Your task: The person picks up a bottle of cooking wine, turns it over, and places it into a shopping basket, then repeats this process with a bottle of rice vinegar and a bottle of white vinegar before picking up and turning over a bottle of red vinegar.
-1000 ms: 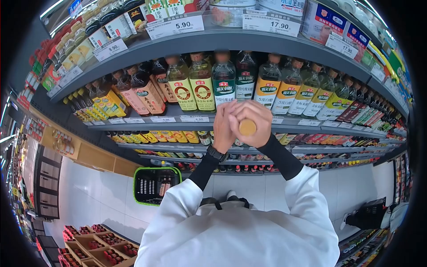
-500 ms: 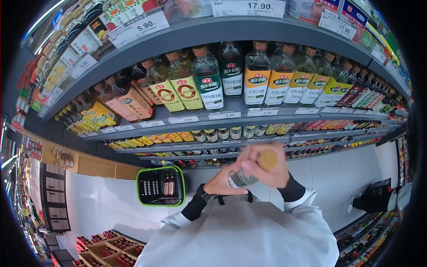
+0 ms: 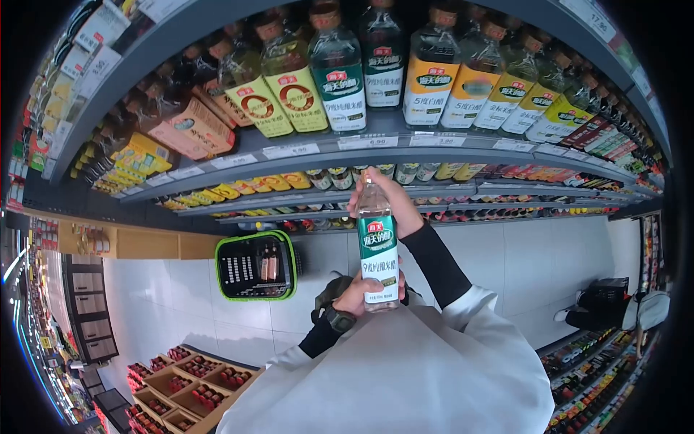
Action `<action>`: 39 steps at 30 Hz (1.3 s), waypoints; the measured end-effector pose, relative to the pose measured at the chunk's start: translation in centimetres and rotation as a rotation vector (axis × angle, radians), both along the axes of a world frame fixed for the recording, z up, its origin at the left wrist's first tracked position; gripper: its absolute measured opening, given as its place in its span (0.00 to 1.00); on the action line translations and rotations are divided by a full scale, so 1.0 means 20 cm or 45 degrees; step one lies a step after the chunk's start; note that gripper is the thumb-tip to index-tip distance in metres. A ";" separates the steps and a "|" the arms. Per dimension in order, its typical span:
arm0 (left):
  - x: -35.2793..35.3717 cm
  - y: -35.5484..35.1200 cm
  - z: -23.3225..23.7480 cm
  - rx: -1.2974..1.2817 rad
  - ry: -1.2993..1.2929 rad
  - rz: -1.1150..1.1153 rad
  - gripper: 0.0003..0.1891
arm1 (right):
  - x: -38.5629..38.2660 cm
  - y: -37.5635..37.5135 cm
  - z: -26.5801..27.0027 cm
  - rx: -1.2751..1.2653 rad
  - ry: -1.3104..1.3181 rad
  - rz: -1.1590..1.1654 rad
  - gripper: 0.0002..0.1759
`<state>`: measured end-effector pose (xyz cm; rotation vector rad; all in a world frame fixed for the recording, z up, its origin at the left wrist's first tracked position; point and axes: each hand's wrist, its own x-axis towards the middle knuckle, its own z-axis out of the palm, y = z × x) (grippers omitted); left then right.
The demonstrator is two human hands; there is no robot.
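Note:
A clear vinegar bottle with a green and white label is held in front of my body, label facing up. My left hand grips its base from the left, thumb across the lower label. At the neck, my right hand is closed around the bottle's top, fingers partly hidden behind it. A dark watch is on my left wrist. Matching green-labelled bottles stand on the shelf ahead, between yellow-green-labelled bottles and orange-labelled bottles.
A black shopping basket with a green rim stands on the floor to my left, with bottles inside. Wooden display bins are at lower left. Another person is at the far right beside a dark basket.
The bottle has turned from cap-up to lying with its label facing me. My right hand has moved forward with the neck; my left stays by the base. The view has tilted lower.

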<state>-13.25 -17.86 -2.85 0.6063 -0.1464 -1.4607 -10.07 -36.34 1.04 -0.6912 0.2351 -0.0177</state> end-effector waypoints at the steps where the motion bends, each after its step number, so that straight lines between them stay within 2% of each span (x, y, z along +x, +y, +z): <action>1: 0.00 0.02 -0.01 0.008 0.024 -0.006 0.38 | 0.01 0.01 -0.02 0.053 0.005 0.011 0.22; 7: 0.02 0.12 0.01 0.072 0.072 0.054 0.37 | 0.05 0.13 -0.03 0.119 0.005 -0.075 0.25; 11: 0.02 0.20 0.04 0.060 0.178 0.098 0.35 | 0.07 0.21 -0.09 0.130 0.112 -0.080 0.23; 14: 0.03 0.26 0.04 -0.006 0.429 0.110 0.32 | 0.08 0.26 -0.14 0.158 0.229 -0.120 0.22; 19: 0.04 0.34 0.02 -0.039 0.569 0.128 0.31 | 0.12 0.34 -0.20 0.069 0.340 -0.094 0.21; 22: 0.02 0.38 0.05 -0.025 0.413 0.156 0.32 | 0.10 0.42 -0.09 0.002 0.352 -0.110 0.21; 25: 0.02 0.45 -0.06 -0.209 0.244 0.045 0.35 | 0.05 0.52 0.10 -0.152 0.155 -0.093 0.22; 28: 0.06 0.49 -0.02 -0.263 0.163 -0.029 0.35 | 0.03 0.58 0.21 -0.297 0.061 -0.145 0.23; 33: 0.13 0.49 -0.03 -0.313 0.090 -0.049 0.35 | 0.07 0.59 0.22 -0.307 -0.010 -0.159 0.24; 36: 0.14 0.50 0.01 -0.181 0.043 -0.020 0.38 | 0.08 0.60 0.22 -0.309 -0.037 -0.121 0.23; 39: 0.16 0.48 0.02 -0.186 0.019 -0.007 0.39 | 0.10 0.59 0.24 -0.305 -0.072 -0.113 0.23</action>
